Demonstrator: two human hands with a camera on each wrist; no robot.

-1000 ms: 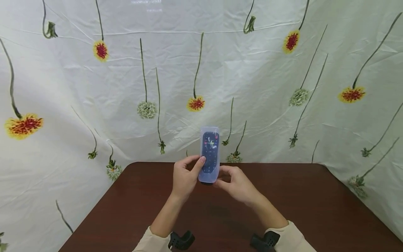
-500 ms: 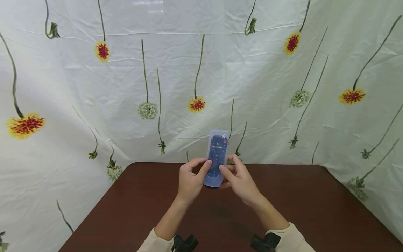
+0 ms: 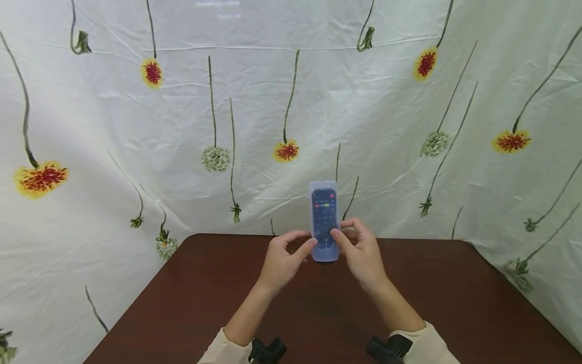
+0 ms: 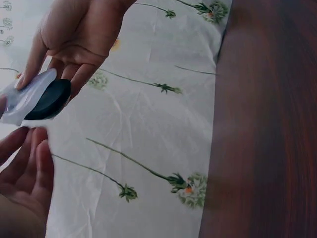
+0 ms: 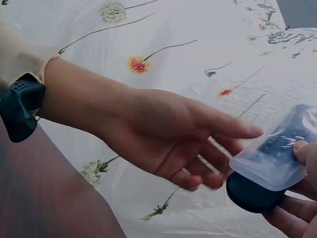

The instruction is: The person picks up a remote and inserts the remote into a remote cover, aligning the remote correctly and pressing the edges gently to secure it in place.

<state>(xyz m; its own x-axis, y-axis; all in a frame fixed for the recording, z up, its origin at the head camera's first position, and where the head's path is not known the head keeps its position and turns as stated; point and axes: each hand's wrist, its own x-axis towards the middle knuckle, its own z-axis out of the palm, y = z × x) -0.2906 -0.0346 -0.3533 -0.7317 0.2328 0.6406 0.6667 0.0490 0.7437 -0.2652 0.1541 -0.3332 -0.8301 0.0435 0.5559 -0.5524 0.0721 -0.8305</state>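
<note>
A dark remote control (image 3: pixel 325 215) with coloured buttons stands upright above the table, inside a translucent cover (image 5: pixel 267 171). Its black rounded end (image 4: pixel 53 101) sticks out of the cover at the bottom. My right hand (image 3: pixel 365 255) grips the lower right side, thumb on the front and fingers behind. At the lower left edge is my left hand (image 3: pixel 283 263), its thumb tip at the cover's edge. The right wrist view shows the left fingers loosely bent, apart from the remote; whether the thumb still touches the cover, I cannot tell.
A dark reddish-brown table (image 3: pixel 227 283) lies below the hands. Behind it hangs a white cloth (image 3: pixel 259 101) printed with flowers. Each wrist wears a black device (image 3: pixel 267 351) by a cream sleeve (image 3: pixel 429 344).
The remote control in its cover has moved right with both hands. My right hand first went from its lower edge to a thumb-on-front grip; then my left thumb slid from the front to the edge.
</note>
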